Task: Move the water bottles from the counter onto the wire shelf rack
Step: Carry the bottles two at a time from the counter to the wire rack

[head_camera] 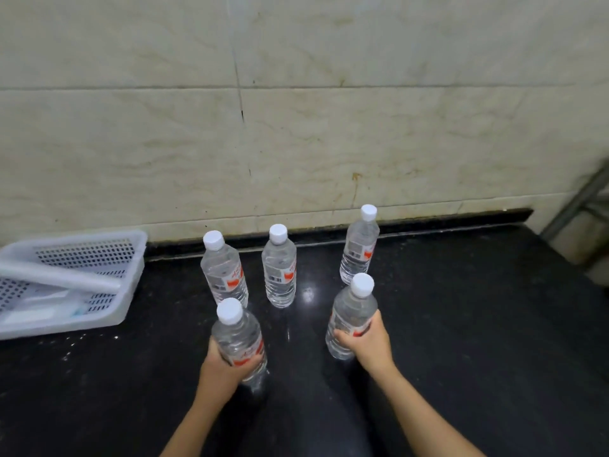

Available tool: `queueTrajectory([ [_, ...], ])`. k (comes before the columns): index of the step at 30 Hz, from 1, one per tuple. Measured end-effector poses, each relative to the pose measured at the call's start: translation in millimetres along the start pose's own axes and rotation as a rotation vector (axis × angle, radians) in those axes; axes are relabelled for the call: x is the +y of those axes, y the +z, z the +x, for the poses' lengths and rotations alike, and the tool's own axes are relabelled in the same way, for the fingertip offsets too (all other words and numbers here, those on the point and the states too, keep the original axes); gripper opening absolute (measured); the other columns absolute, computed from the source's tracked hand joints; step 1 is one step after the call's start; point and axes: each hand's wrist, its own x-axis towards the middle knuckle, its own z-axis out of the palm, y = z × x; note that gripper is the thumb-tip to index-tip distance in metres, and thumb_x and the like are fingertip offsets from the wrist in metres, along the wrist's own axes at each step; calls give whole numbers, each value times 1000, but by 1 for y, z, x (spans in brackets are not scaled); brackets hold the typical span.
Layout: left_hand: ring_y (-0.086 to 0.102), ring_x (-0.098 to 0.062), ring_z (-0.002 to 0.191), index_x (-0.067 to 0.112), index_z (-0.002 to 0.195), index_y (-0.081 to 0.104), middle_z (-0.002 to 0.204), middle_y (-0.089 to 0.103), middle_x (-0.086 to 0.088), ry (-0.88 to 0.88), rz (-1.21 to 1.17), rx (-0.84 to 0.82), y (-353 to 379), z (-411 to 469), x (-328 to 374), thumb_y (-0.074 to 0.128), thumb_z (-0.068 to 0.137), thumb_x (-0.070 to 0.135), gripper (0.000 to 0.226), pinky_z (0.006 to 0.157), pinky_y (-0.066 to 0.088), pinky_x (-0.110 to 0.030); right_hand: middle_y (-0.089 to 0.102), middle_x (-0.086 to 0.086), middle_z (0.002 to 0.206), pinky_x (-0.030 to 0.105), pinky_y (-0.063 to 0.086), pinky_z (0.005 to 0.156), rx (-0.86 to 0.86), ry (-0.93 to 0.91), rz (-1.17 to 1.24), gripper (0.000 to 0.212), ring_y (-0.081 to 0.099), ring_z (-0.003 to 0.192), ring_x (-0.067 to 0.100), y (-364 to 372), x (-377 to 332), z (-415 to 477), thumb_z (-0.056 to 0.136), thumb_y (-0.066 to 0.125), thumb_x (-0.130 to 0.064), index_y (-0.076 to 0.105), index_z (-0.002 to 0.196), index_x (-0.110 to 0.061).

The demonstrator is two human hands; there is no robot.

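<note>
Several clear water bottles with white caps and red-and-white labels stand upright on the black counter point(461, 324). My left hand point(224, 367) grips the near left bottle point(239, 334) around its lower body. My right hand point(365, 341) grips the near right bottle point(352, 308) around its middle. Behind them stand three more bottles: a back left bottle point(224, 270), a back middle bottle point(279, 267) and a back right bottle point(360, 245) close to the wall. A metal frame, perhaps the wire shelf rack point(580, 202), shows only at the right edge.
A white perforated plastic basket point(131, 255) sits on the counter at the left, holding a white tube and some flat items. A tiled wall point(296, 110) rises directly behind the bottles. The counter's right side ends near the metal frame.
</note>
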Motion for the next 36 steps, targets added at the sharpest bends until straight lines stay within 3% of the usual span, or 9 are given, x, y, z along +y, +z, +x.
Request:
queueTrajectory([
  [4,61,-21,91,4,123,45,101,64,-9,48,19,-202,-15,4,-3,86,41,18,93,90,46,-36,62,-5,99,30,45,87,94,55,-79,63,58,96,17,2,-4,-24,57,85,-17,44,103,-31],
  [8,62,-21,92,20,111,47,99,65,-4,79,9,-279,-20,3,-10,80,30,37,89,87,47,-33,61,-7,99,28,43,83,198,106,-98,64,57,94,15,6,1,-72,58,84,-18,44,105,-31],
  [14,57,-18,91,25,110,44,99,60,-3,132,30,-318,-22,-17,-12,86,51,12,74,82,39,-28,61,-5,102,28,43,82,335,194,-100,67,59,97,18,-1,23,-147,58,84,-19,49,115,-22],
  [18,58,-21,90,23,110,45,99,60,-4,143,76,-347,-21,-34,-15,82,38,31,81,83,42,-31,60,-6,104,29,43,85,401,230,-104,72,57,98,16,-11,30,-181,59,84,-21,48,122,-18],
  [20,58,-23,91,23,105,44,99,60,-5,144,85,-358,-18,-47,-16,85,44,21,73,84,43,-33,62,-4,108,30,45,88,421,231,-91,74,58,102,17,-17,35,-195,58,84,-21,48,122,-18],
  [23,58,-23,93,18,104,45,100,59,-8,148,49,-387,-10,-69,-16,81,58,-4,63,84,42,-33,62,-2,109,28,44,86,439,216,-64,70,59,103,18,-26,42,-213,58,84,-17,48,117,-18],
  [28,59,-25,90,19,95,50,95,62,-7,133,-40,-447,22,-122,-23,77,59,-12,54,84,44,-35,58,-5,99,19,38,77,432,196,-57,62,58,96,15,-62,53,-248,60,83,-14,46,108,-23],
  [33,61,-28,86,11,106,52,96,64,-11,149,-52,-605,77,-200,-22,80,56,-7,60,78,48,-35,65,1,98,28,45,73,516,347,-192,52,60,93,22,-124,84,-290,57,79,-34,53,99,-20],
  [36,62,-29,87,6,106,53,98,66,-14,194,7,-676,119,-248,-16,85,44,10,69,78,48,-36,65,3,95,31,47,70,580,375,-202,45,60,87,22,-170,104,-319,53,77,-37,50,87,-23],
])
